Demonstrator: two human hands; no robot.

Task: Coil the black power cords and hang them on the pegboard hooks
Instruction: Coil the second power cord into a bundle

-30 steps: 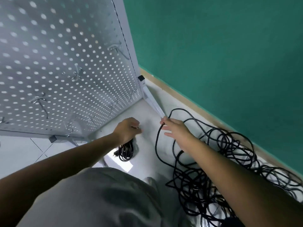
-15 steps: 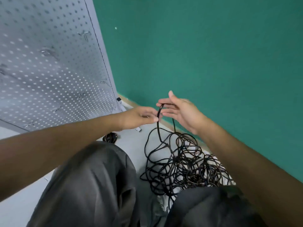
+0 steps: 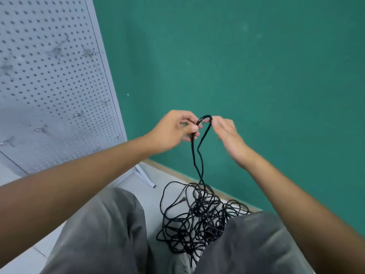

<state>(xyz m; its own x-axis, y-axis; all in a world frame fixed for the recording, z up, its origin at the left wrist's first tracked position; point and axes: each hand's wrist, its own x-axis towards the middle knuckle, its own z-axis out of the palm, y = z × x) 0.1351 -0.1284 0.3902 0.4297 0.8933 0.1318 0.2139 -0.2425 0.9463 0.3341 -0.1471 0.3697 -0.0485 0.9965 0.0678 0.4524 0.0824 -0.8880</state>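
A loop of black power cord [image 3: 197,155] rises from a tangled pile of black cords [image 3: 197,220] on the floor between my knees. My left hand [image 3: 175,129] pinches one side of the loop between thumb and fingers. My right hand [image 3: 227,131] holds the other side at the loop's top with its fingertips; the rest of its fingers look relaxed. The grey pegboard [image 3: 49,86] stands at the left, with several bare metal hooks [image 3: 55,52] on it.
A green wall [image 3: 237,66] rises right behind my hands, meeting the pale floor [image 3: 156,175] at a tan skirting strip. The pegboard's white foot [image 3: 145,176] juts out on the floor. My grey trouser legs [image 3: 102,234] fill the bottom of the view.
Both hands have risen from near the floor, lifting a loop of cord out of the pile. My left hand now pinches the cord. The small coiled cord by the pegboard is out of view.
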